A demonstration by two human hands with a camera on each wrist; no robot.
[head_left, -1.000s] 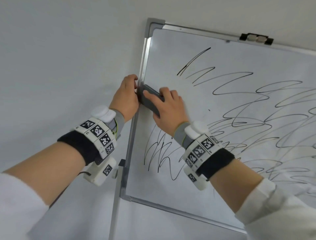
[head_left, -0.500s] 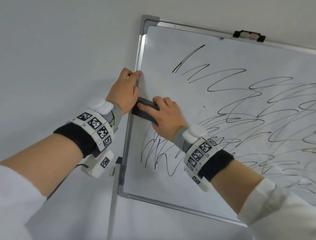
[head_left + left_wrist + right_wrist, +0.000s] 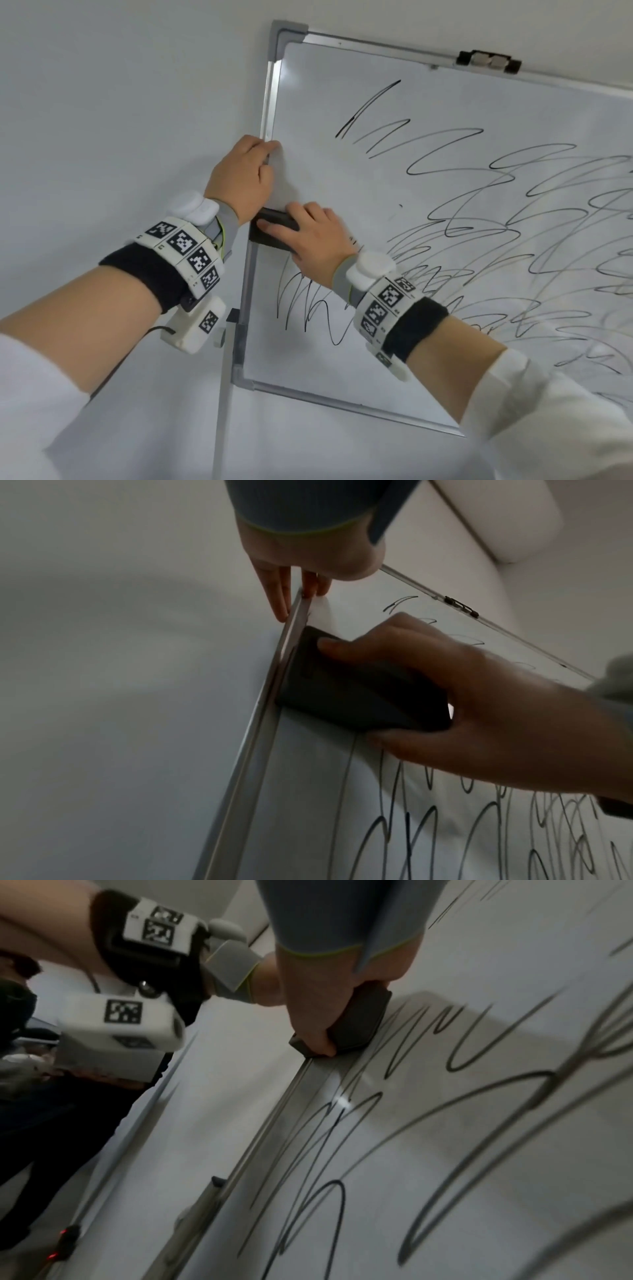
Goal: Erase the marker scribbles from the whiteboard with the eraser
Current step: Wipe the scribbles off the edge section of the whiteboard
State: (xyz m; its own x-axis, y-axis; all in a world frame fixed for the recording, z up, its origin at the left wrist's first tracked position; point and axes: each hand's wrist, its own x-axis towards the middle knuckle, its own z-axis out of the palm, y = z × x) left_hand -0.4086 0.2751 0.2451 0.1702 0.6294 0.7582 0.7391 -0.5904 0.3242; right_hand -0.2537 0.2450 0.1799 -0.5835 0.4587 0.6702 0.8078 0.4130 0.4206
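Observation:
A whiteboard (image 3: 342, 192) in a grey metal frame carries black marker scribbles (image 3: 479, 219) over most of its face. My right hand (image 3: 315, 240) grips a dark grey eraser (image 3: 274, 229) and presses it flat against the board at the left frame edge. In the left wrist view the eraser (image 3: 352, 693) lies just above a scribbled patch. My left hand (image 3: 243, 174) holds the left frame rail (image 3: 270, 102) above the eraser, fingers behind the frame and thumb on the front. The right wrist view shows the eraser (image 3: 359, 1018) under my right hand (image 3: 318, 1010).
A black clip (image 3: 489, 61) sits on the board's top rail. The board stands on a metal stand pole (image 3: 222, 394) at its lower left. A plain grey wall (image 3: 120, 102) lies behind. Dense scribbles (image 3: 308, 301) fill the board below the eraser.
My right hand has slid the eraser down along the left frame edge toward the lower scribbles. My left hand has kept its hold on the frame rail.

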